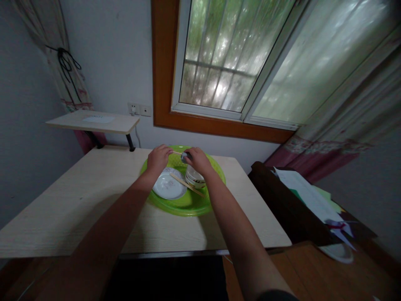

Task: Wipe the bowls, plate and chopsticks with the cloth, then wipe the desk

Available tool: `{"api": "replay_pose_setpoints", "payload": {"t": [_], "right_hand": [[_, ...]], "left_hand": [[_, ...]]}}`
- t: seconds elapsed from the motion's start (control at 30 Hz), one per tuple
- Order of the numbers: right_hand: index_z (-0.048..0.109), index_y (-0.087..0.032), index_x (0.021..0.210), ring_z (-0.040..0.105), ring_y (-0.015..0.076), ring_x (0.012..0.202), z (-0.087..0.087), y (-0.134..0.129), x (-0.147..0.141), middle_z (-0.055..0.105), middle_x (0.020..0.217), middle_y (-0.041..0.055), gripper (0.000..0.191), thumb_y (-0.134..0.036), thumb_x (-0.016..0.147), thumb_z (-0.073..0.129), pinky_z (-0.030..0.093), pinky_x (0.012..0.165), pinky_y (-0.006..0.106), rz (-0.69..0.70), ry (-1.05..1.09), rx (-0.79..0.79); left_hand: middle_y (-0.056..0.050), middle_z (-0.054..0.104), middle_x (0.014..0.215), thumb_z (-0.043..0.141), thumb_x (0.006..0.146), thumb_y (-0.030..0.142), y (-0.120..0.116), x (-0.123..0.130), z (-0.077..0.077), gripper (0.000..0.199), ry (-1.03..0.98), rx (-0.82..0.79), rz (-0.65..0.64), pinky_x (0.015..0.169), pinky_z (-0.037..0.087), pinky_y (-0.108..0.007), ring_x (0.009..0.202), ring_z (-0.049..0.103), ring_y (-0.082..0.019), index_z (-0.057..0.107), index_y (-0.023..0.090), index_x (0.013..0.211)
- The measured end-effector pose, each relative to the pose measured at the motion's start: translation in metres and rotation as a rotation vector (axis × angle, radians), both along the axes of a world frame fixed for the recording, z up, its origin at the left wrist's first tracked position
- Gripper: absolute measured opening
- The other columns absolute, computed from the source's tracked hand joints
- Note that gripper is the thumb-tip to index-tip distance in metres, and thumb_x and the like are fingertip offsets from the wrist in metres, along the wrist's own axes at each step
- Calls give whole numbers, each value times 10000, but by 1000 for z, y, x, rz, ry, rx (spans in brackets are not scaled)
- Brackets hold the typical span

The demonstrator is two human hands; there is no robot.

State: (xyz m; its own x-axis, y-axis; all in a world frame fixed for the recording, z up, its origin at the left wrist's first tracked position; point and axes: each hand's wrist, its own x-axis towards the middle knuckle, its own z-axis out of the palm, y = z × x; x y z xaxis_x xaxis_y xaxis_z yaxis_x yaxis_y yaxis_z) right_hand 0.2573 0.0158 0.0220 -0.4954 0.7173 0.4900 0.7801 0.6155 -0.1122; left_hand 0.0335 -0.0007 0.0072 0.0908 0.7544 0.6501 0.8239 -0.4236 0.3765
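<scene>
pale table, chopstick between both hands

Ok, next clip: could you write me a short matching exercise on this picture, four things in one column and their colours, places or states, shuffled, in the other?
Column one
1. plate
2. bowls
3. basin
4. left hand

Column two
A. bright green
B. at one end of a thin stick, the right hand being at the other
C. white, lying on the person's left among the dishes
D. stacked, on the person's right among the dishes

Right pairs: 1-C, 2-D, 3-A, 4-B
</scene>
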Motion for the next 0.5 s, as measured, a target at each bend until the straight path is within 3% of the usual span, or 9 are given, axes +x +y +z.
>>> {"api": "replay_pose_setpoints", "payload": {"t": [0.23,0.5], "right_hand": [[676,-160,1161,580,270,1058,4,-2,10,704,1104,123,278,-237,895,654,444,942,374,-165,-5,1],[681,-171,1160,571,263,1062,3,-3,6,703,1102,110,262,-234,908,646,442,957,376,-51,11,-8]], "left_hand": [[-70,724,1017,494,996,241,4,-7,0,260,-5,44,99,931,463,-376,995,620,-248,751,205,978],[-83,729,1019,529,992,274,2,-2,1,241,20,6,-23,919,472,-356,996,632,-239,758,199,990]]}}
